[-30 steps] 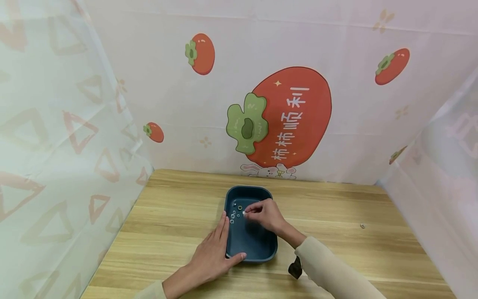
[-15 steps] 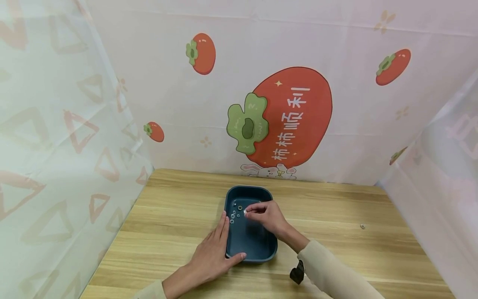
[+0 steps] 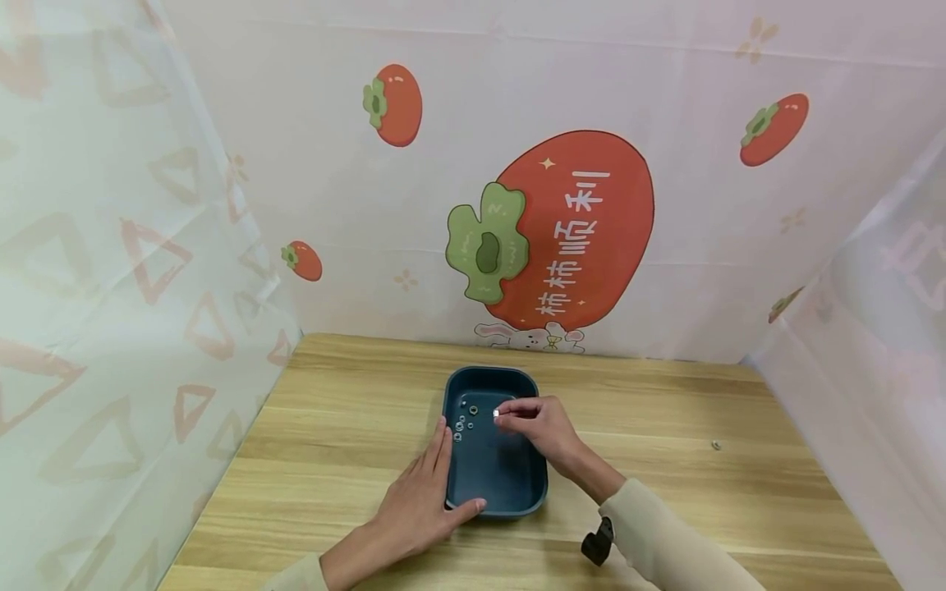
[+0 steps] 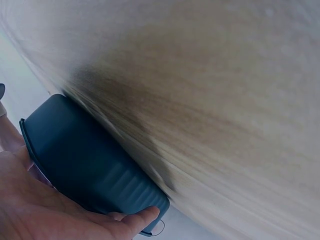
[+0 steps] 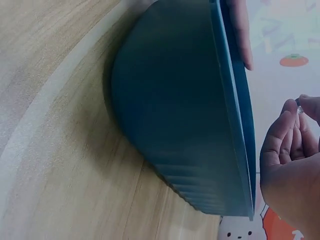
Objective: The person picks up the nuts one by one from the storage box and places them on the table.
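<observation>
A dark blue rectangular tray (image 3: 491, 480) stands on the wooden table. My left hand (image 3: 414, 505) lies along its left side, fingers straight against the wall and thumb over the near rim. The left wrist view shows that hand (image 4: 60, 212) against the tray's outer wall (image 4: 85, 155). Above the tray's right half, my right hand (image 3: 543, 427) pinches a small shiny nut (image 3: 496, 414) between thumb and fingertips. In the right wrist view the nut (image 5: 299, 107) sits higher than the tray rim. Several metal nuts (image 3: 459, 427) of different sizes lie along the tray's left side, including a brassy one (image 3: 474, 410).
A single small nut (image 3: 716, 445) lies on the table (image 3: 650, 410) far to the right. A black device (image 3: 597, 542) hangs at the right sleeve. Printed cloth (image 3: 369, 246) with persimmons walls in the table's back and sides.
The right hand, pinching the nut, has moved slightly right and away from the loose nuts in the tray. The left hand has stayed in place on the tray.
</observation>
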Tool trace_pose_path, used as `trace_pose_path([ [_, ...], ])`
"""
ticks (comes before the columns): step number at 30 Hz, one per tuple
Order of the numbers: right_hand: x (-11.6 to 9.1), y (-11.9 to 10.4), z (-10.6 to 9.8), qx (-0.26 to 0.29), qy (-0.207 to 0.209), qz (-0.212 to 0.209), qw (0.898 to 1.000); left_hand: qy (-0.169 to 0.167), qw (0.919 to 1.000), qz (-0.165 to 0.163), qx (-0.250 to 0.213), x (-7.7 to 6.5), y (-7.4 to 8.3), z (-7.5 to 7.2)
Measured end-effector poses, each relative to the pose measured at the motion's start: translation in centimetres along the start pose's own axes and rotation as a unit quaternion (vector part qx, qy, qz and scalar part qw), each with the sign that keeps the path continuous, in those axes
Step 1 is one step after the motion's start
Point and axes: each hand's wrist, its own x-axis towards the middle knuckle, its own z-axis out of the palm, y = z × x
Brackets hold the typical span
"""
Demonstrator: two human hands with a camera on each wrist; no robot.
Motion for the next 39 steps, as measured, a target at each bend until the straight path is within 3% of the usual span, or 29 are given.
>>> trace_pose_path([
  [19, -1.7, -0.1, -3.9, 0.020, 0.047, 0.013, 0.999, 0.009, 1.0000, 0.000, -0.003, -0.1, 0.1, 0.1],
  [39, -4.9, 1.2, -10.7, -0.028, 0.120, 0.041, 0.992, 0.018, 0.9998, 0.002, 0.001, 0.0, 0.0, 0.2],
])
